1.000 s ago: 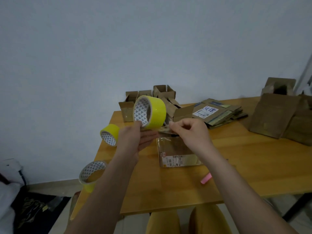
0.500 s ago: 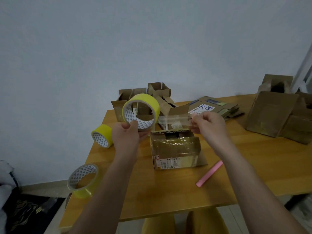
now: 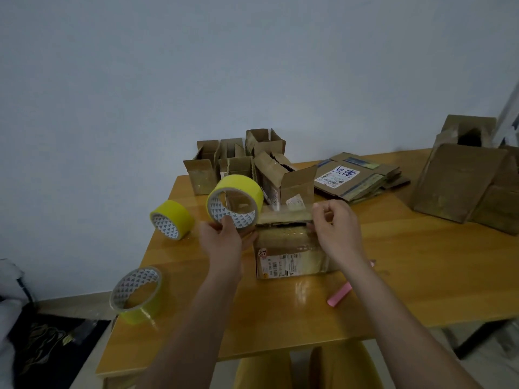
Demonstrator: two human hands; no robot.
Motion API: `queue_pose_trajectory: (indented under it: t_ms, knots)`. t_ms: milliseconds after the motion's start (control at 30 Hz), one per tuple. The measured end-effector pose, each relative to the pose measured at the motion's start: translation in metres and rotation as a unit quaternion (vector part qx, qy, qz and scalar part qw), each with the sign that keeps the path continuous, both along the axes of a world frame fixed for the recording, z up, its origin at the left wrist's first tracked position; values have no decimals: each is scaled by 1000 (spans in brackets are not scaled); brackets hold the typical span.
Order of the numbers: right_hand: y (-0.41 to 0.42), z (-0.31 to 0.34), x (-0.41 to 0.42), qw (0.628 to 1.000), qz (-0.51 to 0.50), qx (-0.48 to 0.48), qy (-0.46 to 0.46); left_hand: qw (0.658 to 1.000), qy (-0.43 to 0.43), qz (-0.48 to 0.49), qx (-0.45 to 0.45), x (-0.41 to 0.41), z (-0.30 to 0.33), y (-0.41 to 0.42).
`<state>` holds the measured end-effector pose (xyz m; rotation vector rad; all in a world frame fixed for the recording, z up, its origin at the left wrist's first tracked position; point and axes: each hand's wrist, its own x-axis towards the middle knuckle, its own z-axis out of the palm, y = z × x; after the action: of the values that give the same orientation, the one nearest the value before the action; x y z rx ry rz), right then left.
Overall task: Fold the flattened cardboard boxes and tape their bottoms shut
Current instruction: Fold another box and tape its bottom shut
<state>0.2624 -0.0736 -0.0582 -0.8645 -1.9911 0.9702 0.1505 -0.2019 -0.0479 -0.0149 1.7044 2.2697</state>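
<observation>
L hand (image 3: 222, 237) grips tape roll (image 3: 235, 200) – R hand (image 3: 334, 228) pinches strip (image 3: 286, 210).

table (image 3: 421, 276): wood with a glossy orange-brown finish, smooth, showing soft reflections
held tape roll (image 3: 235, 200): glossy yellow outer face, paper core printed with grey triangles
tape strip (image 3: 286, 211): clear, shiny plastic film
box under the hands (image 3: 289, 254): worn brown cardboard, partly covered with shiny old tape, printed paper label stuck on the front
second tape roll (image 3: 172, 222): same glossy yellow, patterned core
third tape roll (image 3: 136, 294): nearly used up, translucent glossy film
flattened boxes (image 3: 356, 178): matt brown cardboard, white paper label
pink piece (image 3: 339, 296): matt, smooth
wall (image 3: 252, 66): matt, plain pale paint
</observation>
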Motion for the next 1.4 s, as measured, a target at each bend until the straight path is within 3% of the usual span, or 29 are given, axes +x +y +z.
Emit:
queue_pose_trajectory:
  t_ms: [200,333,600,933,1133,1267,1400]
  knots:
    - [12,3,-7,998,-14,-11,-58,999,-23,23,0,-5,-7,2]
    - [20,2,-7,994,-16,-6,-107,999,4,36,-16,-6,-10,2]
    - [24,-2,2,997,35,-58,-37,984,125,64,-106,-2,-15,5]
    - [30,-14,4,985,52,-157,43,975,133,91,-154,8,-20,19]
    - [34,-16,4,967,71,-231,85,985,100,66,-124,14,-37,29]
    - [40,-19,7,950,91,-279,109,969,155,78,-175,14,-38,33]
    - [43,-21,5,961,63,-252,100,946,214,104,-221,17,-37,38]
